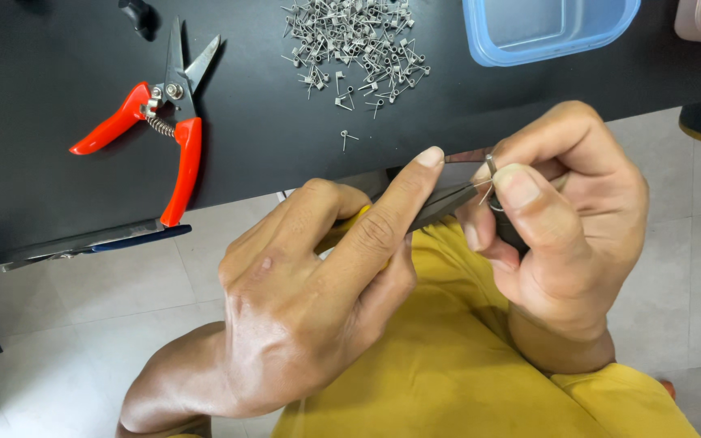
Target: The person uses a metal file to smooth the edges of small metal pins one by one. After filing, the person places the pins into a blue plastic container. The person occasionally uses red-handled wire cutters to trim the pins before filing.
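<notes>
My left hand (318, 284) grips pliers (440, 203) with yellow handles, their dark jaws pointing right, and its forefinger is stretched along them to the tip. My right hand (561, 235) pinches a thin rod (468, 156) carrying a small wire coil (491, 165), thumb and forefinger closed around it; a fine wire runs from the coil toward the plier jaws. Both hands hover just off the front edge of the black table (285, 138), above my yellow-clad lap.
A pile of several small wire coils (359, 40) lies at the table's back, one stray coil (346, 138) nearer me. Red-handled shears (164, 113) rest at left, a blue plastic tub (545, 28) back right. A clamp (91, 241) grips the front edge.
</notes>
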